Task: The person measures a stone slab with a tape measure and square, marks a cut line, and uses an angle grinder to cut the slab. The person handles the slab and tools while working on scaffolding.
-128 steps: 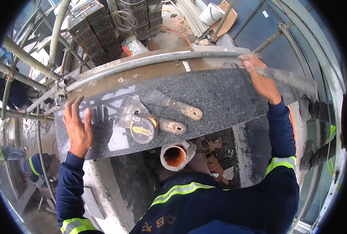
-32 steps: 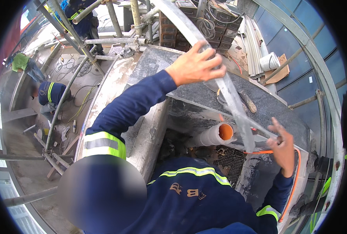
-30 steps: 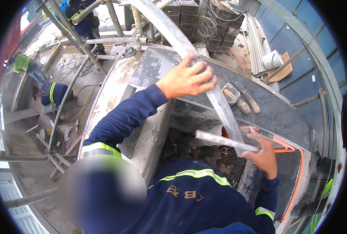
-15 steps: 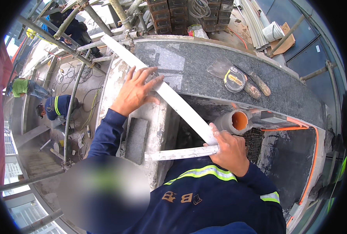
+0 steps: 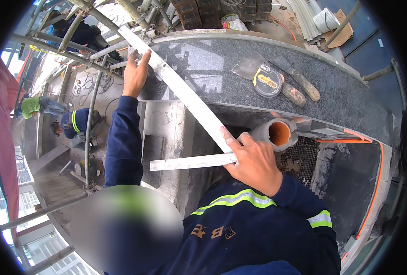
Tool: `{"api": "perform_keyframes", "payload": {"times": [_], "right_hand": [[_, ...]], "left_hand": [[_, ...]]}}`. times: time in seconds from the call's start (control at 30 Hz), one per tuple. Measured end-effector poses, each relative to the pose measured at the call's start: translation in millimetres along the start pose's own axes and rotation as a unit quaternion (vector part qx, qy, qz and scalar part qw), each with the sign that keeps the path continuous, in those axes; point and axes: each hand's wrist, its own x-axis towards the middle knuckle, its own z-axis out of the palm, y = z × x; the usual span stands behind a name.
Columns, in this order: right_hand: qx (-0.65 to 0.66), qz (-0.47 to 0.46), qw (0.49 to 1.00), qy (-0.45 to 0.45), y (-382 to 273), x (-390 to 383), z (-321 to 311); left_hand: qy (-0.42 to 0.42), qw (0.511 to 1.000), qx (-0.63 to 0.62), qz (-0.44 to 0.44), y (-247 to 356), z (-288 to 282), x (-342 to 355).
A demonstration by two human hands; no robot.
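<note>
Two hands: I see both on one large metal square, with dark blue sleeves and reflective bands behind them.
Change since half a second ago: my view has swung so the dark slab sits higher and farther right; the square's long blade has slid up toward the scaffold, and my left hand has moved from its middle to its far end.
Far left: grey steel scaffold tubes (image 5: 90, 123), round and dusty, with workers in hi-vis clothing below on a concrete deck.
Left hand (image 5: 135, 73): stretched out, fingers lying open and flat against the upper end of the blade, pressing rather than clasping it.
Pale grey L-shaped metal square (image 5: 185, 98): flat, dull, cement-smeared; the long blade runs diagonally from the scaffold down across the slab's corner, the short blade juts left from the corner near my chest.
Right hand (image 5: 254, 160): closed over the corner of the square, thumb along the long blade.
Speckled dark grey polished stone slab (image 5: 222, 68): curved, glossy, dusted white in patches, lying on a rough concrete ledge.
Orange-lined grey plastic pipe stub (image 5: 279, 134): round and open-mouthed, just beside my right hand.
On the slab, right: a round black-and-yellow tape measure (image 5: 267, 82) resting against two trowels with mortar-crusted handles (image 5: 299, 87).
</note>
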Motion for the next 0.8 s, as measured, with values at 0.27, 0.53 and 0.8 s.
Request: {"api": "perform_keyframes", "payload": {"times": [0.27,0.53,0.8], "right_hand": [[0.120,-0.074,0.990,-0.027,13.7,-0.9,5.2],[0.157,-0.053,0.982,-0.085,26.6,-19.7,2.0],[0.138,-0.041,0.985,-0.093,19.8,-25.9,-9.1]], "left_hand": [[0.069,0.993,-0.063,-0.072,-12.9,26.7,18.8],[0.090,0.995,-0.029,-0.039,-0.2,32.2,11.4],[0.106,0.994,-0.005,-0.020,-13.4,30.5,16.6]]}}
